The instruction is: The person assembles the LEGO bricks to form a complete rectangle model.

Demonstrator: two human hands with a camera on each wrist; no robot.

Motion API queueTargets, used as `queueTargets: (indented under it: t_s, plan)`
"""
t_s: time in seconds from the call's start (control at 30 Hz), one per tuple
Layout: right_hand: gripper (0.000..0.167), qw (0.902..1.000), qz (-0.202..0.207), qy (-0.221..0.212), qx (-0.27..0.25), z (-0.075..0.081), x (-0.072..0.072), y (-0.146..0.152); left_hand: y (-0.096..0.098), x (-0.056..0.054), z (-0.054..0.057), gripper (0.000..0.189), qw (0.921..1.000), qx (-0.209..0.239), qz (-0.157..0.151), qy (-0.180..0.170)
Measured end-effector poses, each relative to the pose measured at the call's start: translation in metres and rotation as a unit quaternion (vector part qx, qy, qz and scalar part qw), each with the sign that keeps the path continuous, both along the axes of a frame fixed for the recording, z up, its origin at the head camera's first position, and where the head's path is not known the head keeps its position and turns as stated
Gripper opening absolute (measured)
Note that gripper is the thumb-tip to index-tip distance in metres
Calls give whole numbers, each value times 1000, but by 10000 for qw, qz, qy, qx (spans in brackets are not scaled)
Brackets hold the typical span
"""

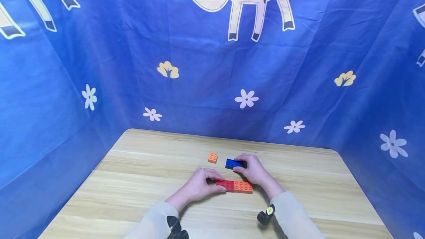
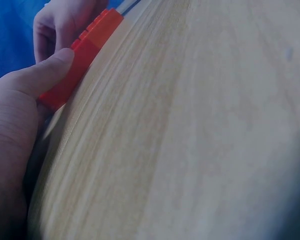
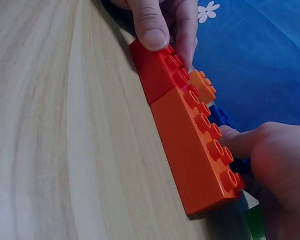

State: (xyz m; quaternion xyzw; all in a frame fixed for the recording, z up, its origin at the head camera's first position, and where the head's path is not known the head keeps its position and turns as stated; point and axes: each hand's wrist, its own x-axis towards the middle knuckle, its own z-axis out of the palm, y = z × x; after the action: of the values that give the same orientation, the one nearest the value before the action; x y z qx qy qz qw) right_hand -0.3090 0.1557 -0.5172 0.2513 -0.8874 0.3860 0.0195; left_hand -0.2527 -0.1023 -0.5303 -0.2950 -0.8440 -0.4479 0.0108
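Note:
A red building brick (image 1: 229,185) lies end to end with an orange brick (image 1: 243,187) on the table, studs up. My left hand (image 1: 200,185) holds the red brick at its left end, thumb on the near side and fingers on the far side. In the right wrist view, the left thumb (image 3: 154,35) presses the red brick's upper edge. Farther back, my right hand (image 1: 255,170) pinches a blue brick (image 1: 231,163) at its right end between thumb and fingers. That hand covers part of the blue brick.
A small square orange brick (image 1: 213,158) sits to the left of the blue one. A bit of something green (image 3: 256,222) shows beneath the right hand in the right wrist view. Blue printed cloth (image 1: 206,84) hangs around the back and sides of the wooden table (image 1: 132,180).

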Motion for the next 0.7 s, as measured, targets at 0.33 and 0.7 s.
queueTargets:
  t_s: [0.33, 0.7]
  plan:
    - [29, 9994, -35, -76, -346, 6, 6, 7, 0, 0, -1, 35, 10000, 18, -29, -76]
    - [30, 9959, 331, -440, -718, 22, 26, 13, -1, -2, -2, 36, 9999, -80, 68, -80]
